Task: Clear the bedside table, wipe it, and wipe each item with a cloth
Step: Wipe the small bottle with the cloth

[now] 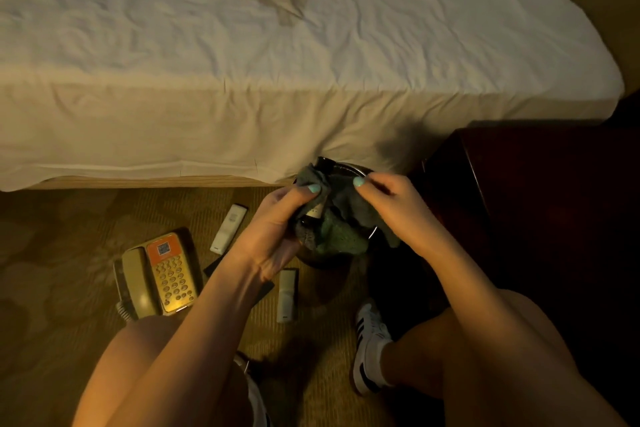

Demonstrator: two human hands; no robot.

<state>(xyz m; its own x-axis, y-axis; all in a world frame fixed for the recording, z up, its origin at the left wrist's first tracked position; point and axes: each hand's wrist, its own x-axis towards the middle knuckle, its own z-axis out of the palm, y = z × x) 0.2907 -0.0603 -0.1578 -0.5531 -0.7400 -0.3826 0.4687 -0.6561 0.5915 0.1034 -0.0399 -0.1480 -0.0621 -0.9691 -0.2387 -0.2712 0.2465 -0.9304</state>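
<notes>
Phone and remotes lie on patterned carpet (beside the bed).

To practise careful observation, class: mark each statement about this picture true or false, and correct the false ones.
1. The telephone lies on the carpet. True.
2. The two remotes lie on the bed. False: both lie on the carpet.
3. The left hand grips a dark bottle wrapped in a grey cloth. True.
4. The right hand rests on the bedside table. False: it pinches the cloth, apart from the table.
</notes>
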